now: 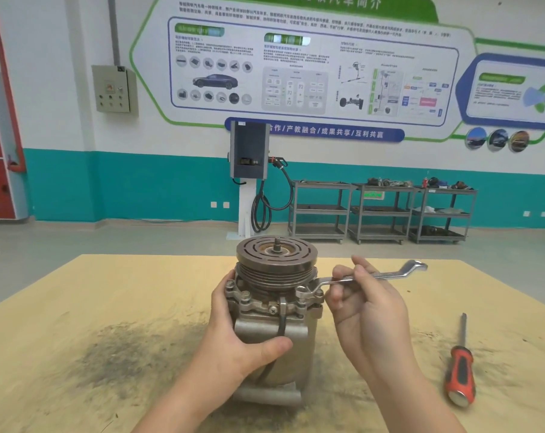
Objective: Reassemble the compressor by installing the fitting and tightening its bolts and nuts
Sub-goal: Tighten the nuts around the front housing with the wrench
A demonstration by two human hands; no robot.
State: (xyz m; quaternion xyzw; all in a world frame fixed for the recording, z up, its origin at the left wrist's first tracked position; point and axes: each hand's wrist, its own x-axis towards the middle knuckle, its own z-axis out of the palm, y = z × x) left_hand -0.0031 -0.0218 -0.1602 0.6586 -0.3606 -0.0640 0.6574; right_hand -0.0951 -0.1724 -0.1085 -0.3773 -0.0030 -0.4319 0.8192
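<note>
Standing upright at centre frame on the table (77,307), the compressor (274,326) has its pulley (276,267) on top, apparently so the flange bolts face up for tool access. The left hand (233,332), lower centre, wraps the body with its thumb across the front, judged to brace it against turning. The right hand (365,304), right of centre, pinches the wrench (368,275) shank between thumb and fingers. Its ring end sits over a bolt (305,292) at the flange's right side; tightening appears under way. A screwdriver (460,367) lies at lower right, well apart. Other bolts show on the flange's left.
</note>
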